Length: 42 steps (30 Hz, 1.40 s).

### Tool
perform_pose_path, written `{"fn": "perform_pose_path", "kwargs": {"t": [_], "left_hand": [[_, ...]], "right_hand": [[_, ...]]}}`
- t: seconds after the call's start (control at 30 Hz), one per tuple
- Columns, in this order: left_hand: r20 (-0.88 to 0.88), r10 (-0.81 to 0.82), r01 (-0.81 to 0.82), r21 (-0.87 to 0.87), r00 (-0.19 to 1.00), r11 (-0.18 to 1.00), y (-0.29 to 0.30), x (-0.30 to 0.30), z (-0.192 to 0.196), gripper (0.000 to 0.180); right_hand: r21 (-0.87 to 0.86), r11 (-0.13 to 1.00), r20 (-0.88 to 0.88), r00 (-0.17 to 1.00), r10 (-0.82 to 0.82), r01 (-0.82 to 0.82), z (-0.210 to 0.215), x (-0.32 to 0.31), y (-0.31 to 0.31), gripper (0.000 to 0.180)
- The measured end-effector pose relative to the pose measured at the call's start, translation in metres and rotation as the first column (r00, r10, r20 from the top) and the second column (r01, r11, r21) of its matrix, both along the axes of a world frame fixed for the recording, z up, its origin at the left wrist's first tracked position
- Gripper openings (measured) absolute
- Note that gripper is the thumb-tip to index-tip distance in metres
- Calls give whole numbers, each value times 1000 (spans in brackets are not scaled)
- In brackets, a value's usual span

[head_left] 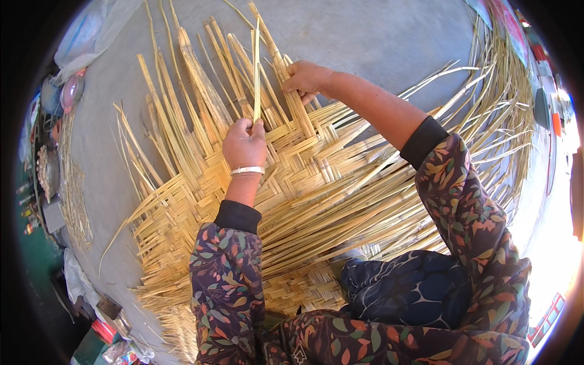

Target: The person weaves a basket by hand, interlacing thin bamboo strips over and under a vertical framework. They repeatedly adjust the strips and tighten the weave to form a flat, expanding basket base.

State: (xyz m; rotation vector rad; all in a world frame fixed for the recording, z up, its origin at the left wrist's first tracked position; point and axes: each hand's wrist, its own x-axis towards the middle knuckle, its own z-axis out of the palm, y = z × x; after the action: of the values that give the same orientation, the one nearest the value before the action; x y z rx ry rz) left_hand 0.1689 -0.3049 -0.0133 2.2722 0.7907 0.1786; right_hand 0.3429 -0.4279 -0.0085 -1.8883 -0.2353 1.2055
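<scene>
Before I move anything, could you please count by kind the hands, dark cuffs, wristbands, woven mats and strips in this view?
Left hand, right hand: 2
Dark cuffs: 2
White wristband: 1
Woven mat: 1
Strips: overlapping, too many to count
Total without strips: 6

- I note a mat [173, 234] on the floor [377, 36], before the person [377, 334].
- Loose strips [359, 213] lie across its right part.
- Strip heap [514, 115]: right of the mat.
- Plastic bag [94, 30]: far left, beyond it.
</scene>
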Motion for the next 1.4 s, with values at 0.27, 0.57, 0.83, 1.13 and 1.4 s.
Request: {"fn": "perform_pose_path", "kwargs": {"t": [0.27,0.57,0.83,1.13,1.4], "left_hand": [[21,6,-5,-15,1000,1000,0,-1,-2,22],[45,0,1,-20,999,1000,0,-2,-5,22],[41,9,-8,-25,999,1000,2,-2,-7,21],[29,-5,5,-14,1000,1000,0,0,-4,22],[35,-5,6,-17,999,1000,1,-1,-6,23]], "right_hand": [[-24,1000,-115,993,-23,20,-4,3,-3,24],[-28,999,-114,993,12,-15,-10,6,0,24],[4,1000,-141,990,15,-15,-6,2,-2,19],[-9,1000,-34,999,-6,6,-16,0,3,17],[13,1000,-27,1000,-1,1,-10,-6,1,20]]}}
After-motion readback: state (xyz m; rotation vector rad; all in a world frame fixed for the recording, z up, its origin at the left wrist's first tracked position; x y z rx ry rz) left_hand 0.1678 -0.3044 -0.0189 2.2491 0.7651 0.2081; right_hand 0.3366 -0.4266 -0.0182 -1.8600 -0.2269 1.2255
